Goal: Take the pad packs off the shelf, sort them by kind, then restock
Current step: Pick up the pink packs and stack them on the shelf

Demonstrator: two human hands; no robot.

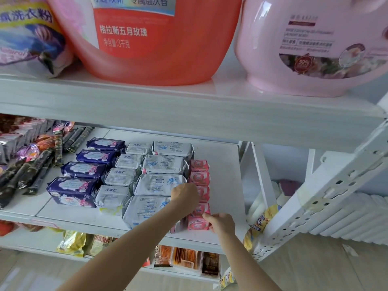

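On the white middle shelf (224, 185) pad packs lie in columns: several dark blue packs (84, 170) at left, small grey ABC packs (120, 177), larger grey-white packs (163, 164), and a column of small pink packs (199, 165) at right. My right hand (220, 224) pinches the right edge of the front pink pack (197, 223). My left hand (184, 193) is curled over the pink column, covering the third pack; what its fingers hold is hidden.
Dark snack bars and wrapped sweets (31, 162) fill the shelf's left side. A red detergent tub (147, 38) and a pink tub (310, 45) stand on the shelf above. Snack packets (184, 259) line the shelf below. A white upright (327, 185) stands at right.
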